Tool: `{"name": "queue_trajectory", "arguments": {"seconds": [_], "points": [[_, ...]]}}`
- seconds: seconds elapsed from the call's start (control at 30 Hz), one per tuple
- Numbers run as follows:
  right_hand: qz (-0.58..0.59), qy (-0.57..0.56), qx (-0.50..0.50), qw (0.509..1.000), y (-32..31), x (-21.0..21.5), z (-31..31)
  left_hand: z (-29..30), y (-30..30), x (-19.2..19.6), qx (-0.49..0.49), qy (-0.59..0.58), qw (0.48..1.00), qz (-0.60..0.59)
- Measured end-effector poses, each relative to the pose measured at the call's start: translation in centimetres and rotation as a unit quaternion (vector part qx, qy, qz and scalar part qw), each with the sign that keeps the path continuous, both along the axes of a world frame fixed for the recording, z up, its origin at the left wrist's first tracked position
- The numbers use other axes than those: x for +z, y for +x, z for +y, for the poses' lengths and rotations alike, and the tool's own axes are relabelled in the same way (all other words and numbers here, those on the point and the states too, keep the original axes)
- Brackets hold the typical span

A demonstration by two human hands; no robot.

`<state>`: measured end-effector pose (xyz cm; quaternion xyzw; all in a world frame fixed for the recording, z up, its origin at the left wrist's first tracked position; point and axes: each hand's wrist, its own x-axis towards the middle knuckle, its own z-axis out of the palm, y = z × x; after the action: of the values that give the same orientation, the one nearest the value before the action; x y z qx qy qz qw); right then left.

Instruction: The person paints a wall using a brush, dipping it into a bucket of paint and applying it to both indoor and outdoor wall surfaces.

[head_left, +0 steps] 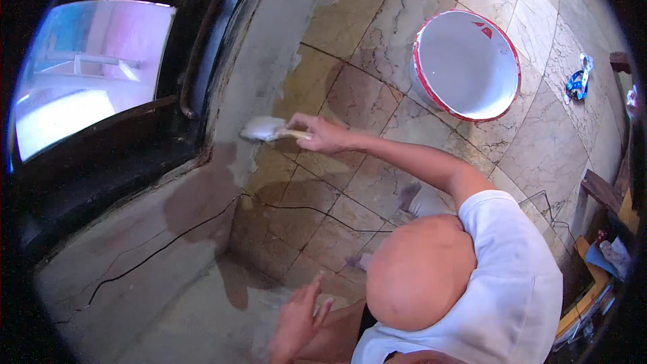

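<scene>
Nearest my camera, a white sleeve [502, 222] leads to the right hand [323, 137], clasping a brush [261, 128] by its handle at the left edge of the floor [539, 138], presumably to free the bristles. I see the left hand [296, 323] empty, fingers apart, and a bucket [423, 87] probably within reach.

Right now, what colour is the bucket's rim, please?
The bucket's rim is red, seen best in the head view.

No legible text, number or sign, the red marks [483, 29] inside the bucket [422, 91] perhaps mere shapes
</scene>
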<state>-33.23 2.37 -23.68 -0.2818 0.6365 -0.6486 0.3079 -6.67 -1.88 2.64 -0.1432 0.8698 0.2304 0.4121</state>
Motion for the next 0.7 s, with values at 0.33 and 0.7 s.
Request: {"name": "queue_trajectory", "arguments": {"seconds": [0.33,0.7], "points": [[0.04,0.0,-0.391,0.919,-15.3,-3.5,0.5,-0.3,5.1,-3.5,0.121,-0.031,0.992,-0.006],[-0.088,0.016,-0.037,0.995,-0.1,-1.8,-1.0,-0.9,4.0,-2.8,0.21,-0.056,0.976,-0.028]]}}
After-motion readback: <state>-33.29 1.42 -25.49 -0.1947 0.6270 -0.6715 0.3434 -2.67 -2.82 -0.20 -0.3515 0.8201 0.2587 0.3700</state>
